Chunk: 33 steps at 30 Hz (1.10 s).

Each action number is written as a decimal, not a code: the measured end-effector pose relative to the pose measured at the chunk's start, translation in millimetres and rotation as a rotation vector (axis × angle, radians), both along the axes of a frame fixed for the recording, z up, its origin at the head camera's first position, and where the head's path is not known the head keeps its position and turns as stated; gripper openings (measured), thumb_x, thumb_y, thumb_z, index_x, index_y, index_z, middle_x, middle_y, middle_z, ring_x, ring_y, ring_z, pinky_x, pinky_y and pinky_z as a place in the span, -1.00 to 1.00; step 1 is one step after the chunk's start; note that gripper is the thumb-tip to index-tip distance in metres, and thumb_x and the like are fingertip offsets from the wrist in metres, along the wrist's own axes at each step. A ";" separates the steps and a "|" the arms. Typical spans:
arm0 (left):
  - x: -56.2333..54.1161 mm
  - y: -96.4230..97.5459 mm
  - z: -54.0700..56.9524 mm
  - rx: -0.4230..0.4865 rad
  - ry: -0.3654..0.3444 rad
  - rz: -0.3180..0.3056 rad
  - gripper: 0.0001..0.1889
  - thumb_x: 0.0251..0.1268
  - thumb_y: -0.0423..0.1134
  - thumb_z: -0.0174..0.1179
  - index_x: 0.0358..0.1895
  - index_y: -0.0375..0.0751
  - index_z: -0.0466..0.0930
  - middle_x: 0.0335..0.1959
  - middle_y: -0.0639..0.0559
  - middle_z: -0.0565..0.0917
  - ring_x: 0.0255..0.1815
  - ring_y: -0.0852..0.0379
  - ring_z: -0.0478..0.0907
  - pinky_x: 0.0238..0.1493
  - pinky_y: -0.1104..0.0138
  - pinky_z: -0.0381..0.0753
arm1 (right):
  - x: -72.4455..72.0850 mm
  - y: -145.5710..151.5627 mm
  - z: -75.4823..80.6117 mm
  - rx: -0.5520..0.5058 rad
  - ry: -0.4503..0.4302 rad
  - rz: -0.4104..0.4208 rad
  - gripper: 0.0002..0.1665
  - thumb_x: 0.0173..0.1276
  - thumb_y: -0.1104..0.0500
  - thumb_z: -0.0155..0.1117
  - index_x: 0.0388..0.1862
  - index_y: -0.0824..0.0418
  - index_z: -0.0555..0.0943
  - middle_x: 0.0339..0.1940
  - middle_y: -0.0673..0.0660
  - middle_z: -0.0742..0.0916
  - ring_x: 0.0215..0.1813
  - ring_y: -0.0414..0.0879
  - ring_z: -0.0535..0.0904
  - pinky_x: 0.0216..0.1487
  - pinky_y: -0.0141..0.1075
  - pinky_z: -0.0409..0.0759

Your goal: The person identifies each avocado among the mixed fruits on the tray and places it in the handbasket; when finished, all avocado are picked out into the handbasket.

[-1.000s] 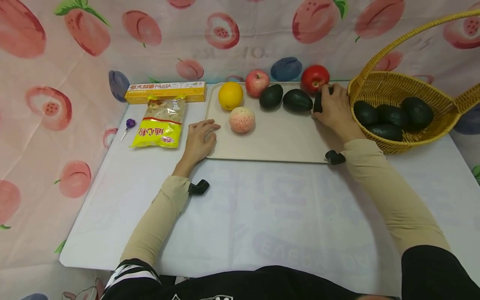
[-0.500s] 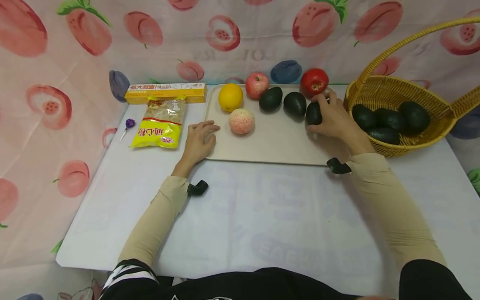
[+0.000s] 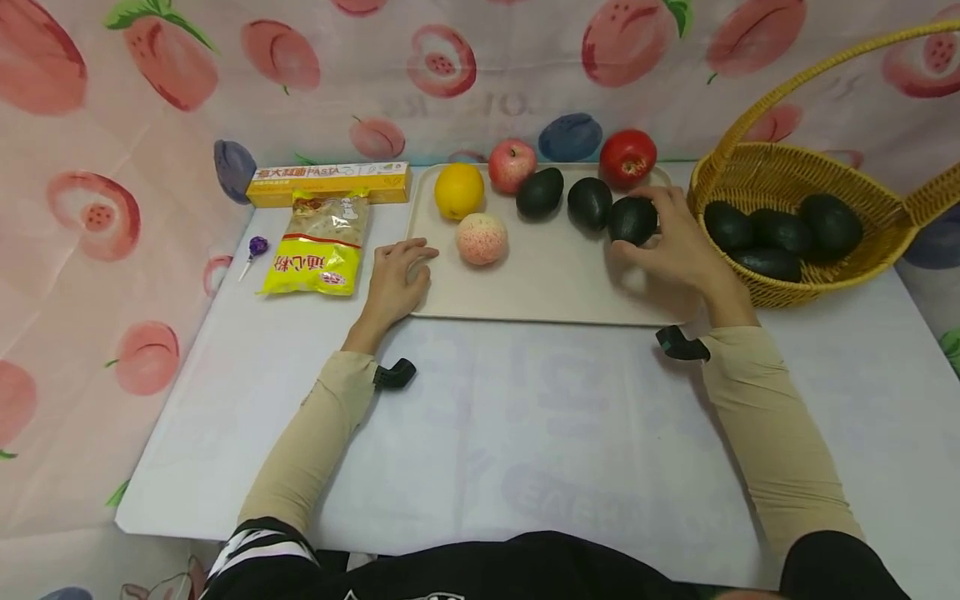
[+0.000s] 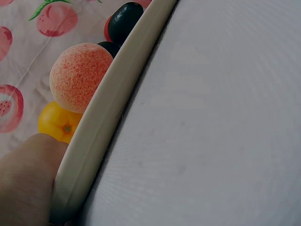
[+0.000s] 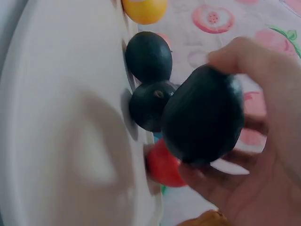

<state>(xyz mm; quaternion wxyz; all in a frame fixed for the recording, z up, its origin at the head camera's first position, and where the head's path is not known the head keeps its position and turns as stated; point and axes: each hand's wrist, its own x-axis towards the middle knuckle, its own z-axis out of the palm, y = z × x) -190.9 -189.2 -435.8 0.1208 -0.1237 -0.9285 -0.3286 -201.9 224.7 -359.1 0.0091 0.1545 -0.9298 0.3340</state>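
Observation:
My right hand [image 3: 671,246] holds a dark green avocado [image 3: 632,220] at the right part of a cream tray [image 3: 540,292]. In the right wrist view the thumb meets one side of this avocado [image 5: 204,115] and the fingertips the other. Two more avocados [image 3: 540,193] [image 3: 589,204] lie just left of it, and a tomato [image 3: 628,158] sits behind. My left hand [image 3: 396,279] rests on the tray's left edge with relaxed fingers. Nearest to it are a speckled pink peach [image 3: 482,239] and an orange [image 3: 459,191]; a red apple [image 3: 512,166] is farther back.
A yellow wicker basket [image 3: 847,283] with several avocados [image 3: 831,227] stands right of the tray, its tall handle [image 3: 795,75] arching up. On the left are a pasta box [image 3: 330,184], a yellow pasta bag [image 3: 318,250] and a purple lollipop [image 3: 257,247]. A printed cloth [image 3: 480,108] hangs behind.
My right hand has brought the avocado left and turned it, from near the tray's right edge to beside the other two. The middle avocado has turned too. My left hand stays put.

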 end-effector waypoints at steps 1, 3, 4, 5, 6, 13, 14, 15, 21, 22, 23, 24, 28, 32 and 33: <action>-0.2 -0.2 0.4 -0.001 0.001 -0.001 -0.71 0.24 -0.31 0.07 0.00 -0.10 0.63 0.23 -0.08 0.52 0.24 -0.14 0.26 0.22 0.04 0.17 | 0.3 1.3 1.8 -0.005 -0.002 0.010 -0.14 0.17 -0.14 0.30 0.40 -0.04 0.18 0.31 0.29 0.25 0.14 0.22 0.34 0.21 0.18 0.28; -0.6 -0.2 0.7 -0.003 0.001 -0.002 -0.71 0.24 -0.31 0.07 0.00 -0.10 0.63 0.23 -0.09 0.52 0.25 -0.14 0.26 0.23 0.05 0.17 | 1.2 4.7 5.4 -0.007 -0.009 0.040 -0.17 0.18 -0.15 0.30 0.41 -0.12 0.20 0.28 0.26 0.27 0.19 0.19 0.30 0.21 0.22 0.28; -0.8 -0.2 0.6 -0.004 0.003 -0.002 -0.71 0.24 -0.31 0.07 0.00 -0.10 0.63 0.23 -0.09 0.52 0.26 -0.13 0.26 0.23 0.05 0.17 | 1.8 6.7 7.1 -0.004 -0.018 0.057 -0.17 0.18 -0.15 0.31 0.41 -0.15 0.21 0.28 0.24 0.28 0.20 0.18 0.29 0.20 0.24 0.28; -0.8 0.0 0.4 -0.005 0.003 -0.002 -0.71 0.24 -0.31 0.07 0.00 -0.10 0.63 0.23 -0.09 0.52 0.26 -0.13 0.25 0.23 0.05 0.17 | 2.5 9.0 8.5 -0.002 -0.025 0.079 -0.17 0.17 -0.14 0.32 0.41 -0.18 0.23 0.26 0.22 0.29 0.21 0.17 0.29 0.20 0.25 0.27; -0.7 0.2 0.0 -0.005 0.002 -0.003 -0.71 0.24 -0.31 0.07 0.00 -0.11 0.63 0.23 -0.09 0.52 0.26 -0.14 0.25 0.23 0.05 0.16 | 3.6 11.5 10.1 -0.001 -0.038 0.095 -0.18 0.16 -0.13 0.34 0.40 -0.21 0.25 0.27 0.20 0.29 0.23 0.15 0.27 0.20 0.26 0.27; 1.5 3.1 -2.9 0.003 0.008 -0.015 -0.72 0.23 -0.33 0.07 -0.01 -0.15 0.63 0.21 -0.12 0.53 0.26 -0.16 0.26 0.24 0.04 0.15 | 13.0 33.8 21.9 -0.035 -0.066 0.115 -0.14 0.13 0.01 0.41 0.39 -0.29 0.24 0.37 0.04 0.30 0.16 -0.04 0.25 0.12 -0.15 0.34; 1.7 3.4 -3.1 0.003 0.010 -0.017 -0.72 0.23 -0.33 0.07 -0.01 -0.15 0.63 0.21 -0.13 0.53 0.26 -0.16 0.26 0.24 0.05 0.15 | 14.4 37.4 23.9 -0.044 -0.059 0.109 -0.13 0.13 0.03 0.42 0.39 -0.28 0.25 0.36 0.03 0.32 0.14 -0.08 0.26 0.08 -0.23 0.31; 1.7 3.6 -3.5 0.001 0.011 -0.019 -0.72 0.23 -0.33 0.07 -0.01 -0.16 0.63 0.21 -0.13 0.53 0.27 -0.16 0.26 0.24 0.05 0.15 | 15.6 40.8 26.0 -0.056 -0.056 0.104 -0.13 0.13 0.06 0.42 0.39 -0.26 0.25 0.35 0.02 0.34 0.15 -0.10 0.26 0.12 -0.28 0.33; 0.5 2.8 -1.1 -0.008 -0.005 -0.015 -0.71 0.24 -0.31 0.07 0.00 -0.12 0.63 0.23 -0.11 0.51 0.28 -0.14 0.24 0.24 0.06 0.14 | 20.3 53.9 39.4 -0.115 -0.132 0.050 -0.11 0.14 0.08 0.41 0.41 -0.24 0.22 0.38 0.04 0.34 0.37 0.11 0.28 0.38 0.12 0.18; 0.1 2.2 -0.4 -0.009 -0.007 -0.013 -0.71 0.24 -0.31 0.07 0.00 -0.12 0.63 0.23 -0.11 0.51 0.28 -0.14 0.24 0.24 0.06 0.13 | 20.6 55.0 41.2 -0.121 -0.145 0.041 -0.10 0.14 0.07 0.41 0.41 -0.26 0.20 0.39 0.03 0.33 0.38 0.16 0.28 0.37 0.14 0.17; -0.4 1.5 -0.2 -0.009 -0.007 -0.010 -0.71 0.24 -0.31 0.07 0.00 -0.12 0.62 0.23 -0.10 0.51 0.29 -0.14 0.23 0.25 0.06 0.13 | 21.1 56.5 42.9 -0.130 -0.156 0.037 -0.10 0.15 0.07 0.40 0.41 -0.26 0.19 0.39 0.03 0.34 0.38 0.19 0.28 0.38 0.14 0.16; -0.8 1.1 -0.1 -0.010 -0.005 -0.008 -0.71 0.24 -0.31 0.07 0.00 -0.12 0.63 0.23 -0.10 0.51 0.29 -0.14 0.23 0.25 0.06 0.13 | 21.9 58.3 44.5 -0.135 -0.164 0.034 -0.10 0.16 0.07 0.39 0.42 -0.28 0.17 0.41 0.01 0.33 0.39 0.21 0.28 0.38 0.13 0.16; -1.6 0.2 -1.4 -0.011 -0.021 -0.007 -0.71 0.24 -0.30 0.07 0.01 -0.10 0.62 0.24 -0.08 0.50 0.29 -0.14 0.22 0.26 0.05 0.14 | 24.5 70.6 47.6 -0.185 -0.132 0.087 -0.11 0.21 0.19 0.33 0.45 -0.17 0.16 0.40 0.00 0.34 0.36 -0.06 0.34 0.37 -0.39 0.28; -2.5 -0.4 -1.2 -0.011 -0.036 0.003 -0.71 0.25 -0.28 0.07 0.01 -0.07 0.62 0.26 -0.07 0.50 0.26 -0.14 0.23 0.25 0.03 0.16 | 26.4 84.6 49.7 -0.284 -0.089 0.160 -0.16 0.23 0.38 0.23 0.46 0.02 0.18 0.32 0.01 0.41 0.19 -0.33 0.42 0.03 -0.71 0.38; -3.0 -0.6 -0.9 -0.010 -0.032 0.004 -0.71 0.25 -0.28 0.07 0.01 -0.08 0.62 0.25 -0.07 0.50 0.26 -0.14 0.23 0.25 0.02 0.16 | 26.9 87.7 50.6 -0.303 -0.082 0.166 -0.18 0.25 0.40 0.20 0.45 0.05 0.19 0.30 0.00 0.42 0.18 -0.36 0.42 0.00 -0.70 0.40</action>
